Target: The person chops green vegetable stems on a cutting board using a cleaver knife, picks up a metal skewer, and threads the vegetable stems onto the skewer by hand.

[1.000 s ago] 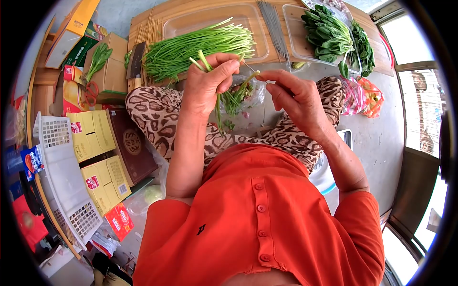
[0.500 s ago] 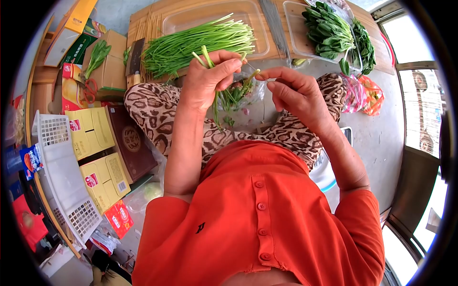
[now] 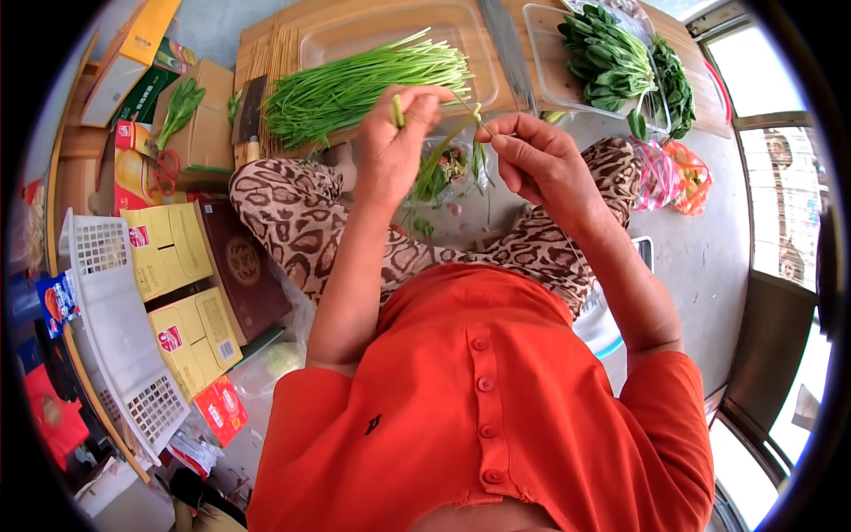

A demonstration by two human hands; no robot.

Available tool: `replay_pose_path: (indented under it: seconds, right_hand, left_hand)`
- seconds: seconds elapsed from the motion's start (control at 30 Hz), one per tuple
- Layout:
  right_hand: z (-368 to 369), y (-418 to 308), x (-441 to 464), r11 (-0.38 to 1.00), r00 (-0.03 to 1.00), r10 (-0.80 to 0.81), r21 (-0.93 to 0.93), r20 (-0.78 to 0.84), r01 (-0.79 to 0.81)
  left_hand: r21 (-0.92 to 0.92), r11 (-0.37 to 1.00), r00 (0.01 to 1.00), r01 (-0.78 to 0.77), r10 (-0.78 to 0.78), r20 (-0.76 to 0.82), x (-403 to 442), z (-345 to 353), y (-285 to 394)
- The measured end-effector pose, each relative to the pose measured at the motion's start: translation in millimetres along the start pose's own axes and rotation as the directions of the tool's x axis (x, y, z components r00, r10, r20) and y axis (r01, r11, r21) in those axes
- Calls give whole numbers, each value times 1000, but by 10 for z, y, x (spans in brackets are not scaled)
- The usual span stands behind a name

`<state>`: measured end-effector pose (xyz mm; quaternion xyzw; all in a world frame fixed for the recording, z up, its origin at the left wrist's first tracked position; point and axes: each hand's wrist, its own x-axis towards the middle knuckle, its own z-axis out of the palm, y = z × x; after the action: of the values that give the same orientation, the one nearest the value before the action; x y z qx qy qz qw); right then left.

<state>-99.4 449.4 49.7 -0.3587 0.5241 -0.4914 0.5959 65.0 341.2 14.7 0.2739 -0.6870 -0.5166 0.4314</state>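
Observation:
My left hand point(image 3: 394, 142) is closed round some green stalks point(image 3: 398, 112), whose cut ends poke out above the fingers. A thin skewer runs from it towards my right hand point(image 3: 536, 160), which pinches the skewer near its end. On the skewer hangs a folded green stalk point(image 3: 477, 113) with leaves drooping between the hands. Beyond my left hand a large pile of long green stalks point(image 3: 355, 89) lies on a wooden board point(image 3: 266, 40), partly over a clear plastic tray point(image 3: 337, 44). Loose trimmings point(image 3: 439, 168) sit in a plastic bag below the hands.
Metal skewers point(image 3: 507, 53) and leafy greens point(image 3: 607, 62) in a clear container are at the board's right. A cleaver point(image 3: 251, 111) and bamboo skewers point(image 3: 275, 53) lie at its left. Red scissors point(image 3: 167, 171), cartons point(image 3: 168, 248) and a white basket point(image 3: 111, 301) stand further left.
My left hand has turned and moved slightly up, its stalks now showing less. My right hand has shifted a little to the lower right, and the leaves between the hands hang more spread out.

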Motion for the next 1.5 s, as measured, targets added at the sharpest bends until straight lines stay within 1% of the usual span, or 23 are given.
replay_pose_path:
  seconds: [0.07,0.1,0.27,0.37,0.47,0.6,0.7,0.73,0.77,0.8,0.83,0.87,0.93,1.0,1.03,1.07,1.17,1.23,1.27,1.33,1.4,1.47,1.5]
  right_hand:
    - [-15,25,-3,999,1000,-21,28,-8,21]
    - [-24,34,-1,999,999,-30,29,-12,30]
    - [17,36,-26,981,982,-189,-54,-22,187]
    - [34,60,-42,957,960,-278,-97,-21,275]
    - [54,72,-52,920,937,-349,-200,-19,338]
    - [83,39,-87,840,914,-407,-397,-10,370]
    - [92,26,-93,831,904,-427,-404,-21,383]
    - [99,14,-84,831,903,-428,-402,-23,384]
    - [108,-4,-66,912,926,-373,-206,-59,354]
    - [116,-23,-47,950,947,-311,-2,-83,312]
    - [116,-45,-33,955,955,-279,73,-103,287]
    - [106,-46,-12,955,954,-279,72,-107,287]
    - [103,-55,36,941,952,-288,153,-104,301]
    - [142,-54,82,945,957,-267,165,-114,284]
    - [149,-23,118,941,946,-299,126,-125,314]
    - [164,-6,135,936,935,-329,87,-134,341]
    - [152,15,151,938,941,-299,131,-156,320]
    - [123,34,188,935,938,-296,144,-181,323]
    - [110,38,203,937,939,-291,144,-181,318]
    - [72,43,231,956,949,-246,113,-200,271]
    - [29,70,268,955,949,-250,110,-192,274]
    - [10,81,281,953,953,-271,100,-139,286]
    - [29,80,282,954,954,-268,99,-137,282]
  left_hand:
    - [-33,984,981,173,-175,-81,-5,-83,139]
    - [-79,979,978,189,-194,-70,2,-106,197]
    - [-150,966,976,211,-218,-31,-15,-46,231]
    - [-359,891,960,277,-270,69,-38,-29,257]
    - [-453,838,952,303,-284,113,-43,9,298]
    - [-478,825,953,301,-268,138,-43,39,339]
    - [-488,821,955,296,-262,138,-30,53,340]
    - [-408,872,962,272,-253,102,-23,67,338]
    - [-323,913,968,249,-241,65,-19,82,332]
    - [-322,913,968,250,-242,67,-16,97,291]
    - [-128,969,977,211,-208,40,-10,124,242]
    - [72,984,986,166,-168,23,-6,157,210]
    - [147,971,981,190,-192,-4,-23,220,220]
    - [500,866,996,-5,48,-73,-32,277,254]
    - [558,827,992,-68,117,-53,-31,292,261]
    - [558,827,992,-66,115,-53,-34,308,260]
    - [524,844,983,-110,169,-65,-46,335,251]
    - [365,931,998,-19,42,-56,-73,317,256]
    - [363,932,998,-15,38,-58,-84,295,241]
    - [212,977,998,-25,11,69,-94,239,193]
    - [136,990,995,30,-44,95,-101,208,177]
    - [-100,963,965,249,-237,113,-93,196,213]
    - [-217,943,966,252,-233,108,-91,213,220]
